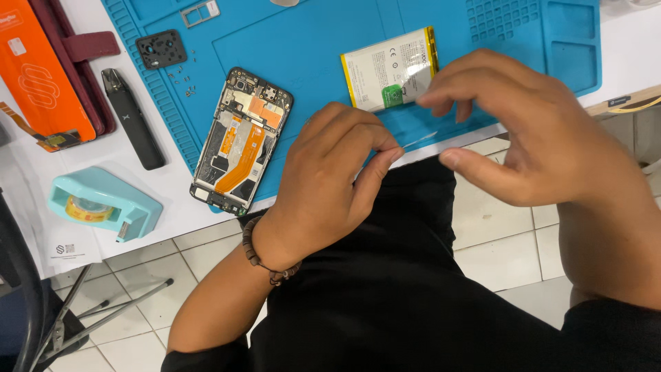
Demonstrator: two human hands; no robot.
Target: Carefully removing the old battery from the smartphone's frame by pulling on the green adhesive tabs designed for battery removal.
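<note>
My left hand (327, 182) is closed, pinching one end of a thin clear strip (418, 140) between thumb and forefinger. My right hand (533, 131) hovers just right of it with fingers curled and thumb apart, nearest the strip's other end; I cannot tell whether it touches. Both hands are above the front edge of a blue work mat (310, 38). An opened phone (241, 140) with orange flex cables lies on the mat left of my left hand. A white and yellow battery (385, 67) lies behind my hands.
A light blue tape dispenser (103, 202) sits at the table's front left. A black pen-shaped device (132, 118), an orange box (38, 76) and a small black camera cover (161, 49) lie at the left. Tiny screws (186, 79) dot the mat. Tiled floor is below.
</note>
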